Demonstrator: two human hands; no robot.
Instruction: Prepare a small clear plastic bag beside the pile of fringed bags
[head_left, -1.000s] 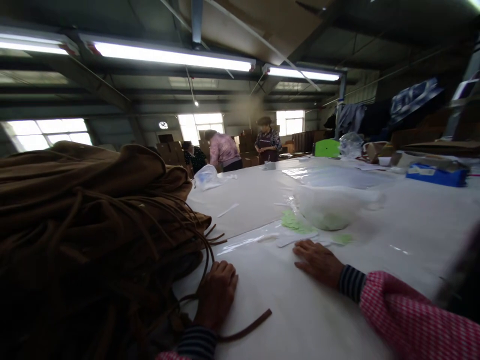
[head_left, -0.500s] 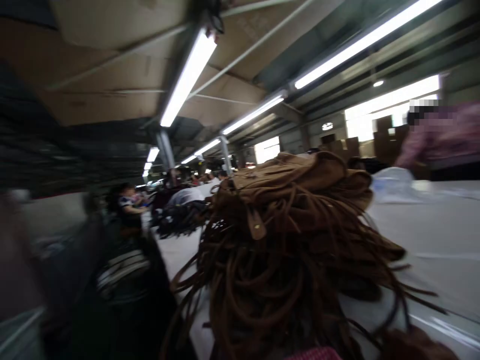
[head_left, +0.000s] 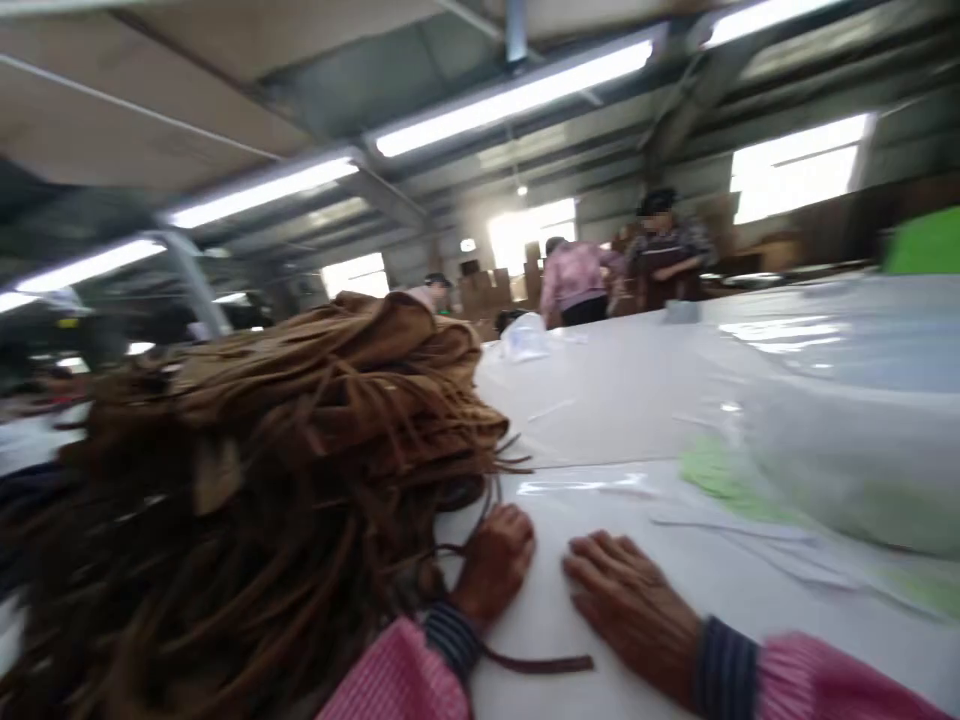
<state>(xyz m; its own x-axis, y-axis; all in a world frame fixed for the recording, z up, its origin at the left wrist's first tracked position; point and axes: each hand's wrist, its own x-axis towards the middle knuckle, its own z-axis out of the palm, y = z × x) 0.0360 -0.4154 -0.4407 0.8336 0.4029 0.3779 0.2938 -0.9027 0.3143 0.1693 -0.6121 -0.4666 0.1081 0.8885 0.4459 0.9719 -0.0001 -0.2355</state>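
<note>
Left hand (head_left: 493, 560) is curling into a loose fist on the white table (head_left: 600, 400), knuckles up, fingers tucked at the edge of the brown strap pile (head_left: 300, 450), touching loose straps; cannot tell if it is clamping any. Right hand (head_left: 626, 600) is lying flat, palm down, fingers apart, just beside the left hand, holding nothing. Clear plastic bag (head_left: 847, 460) is sitting farther out from the pile, past the right hand. Two people (head_left: 622, 265) are standing beyond the pile.
</note>
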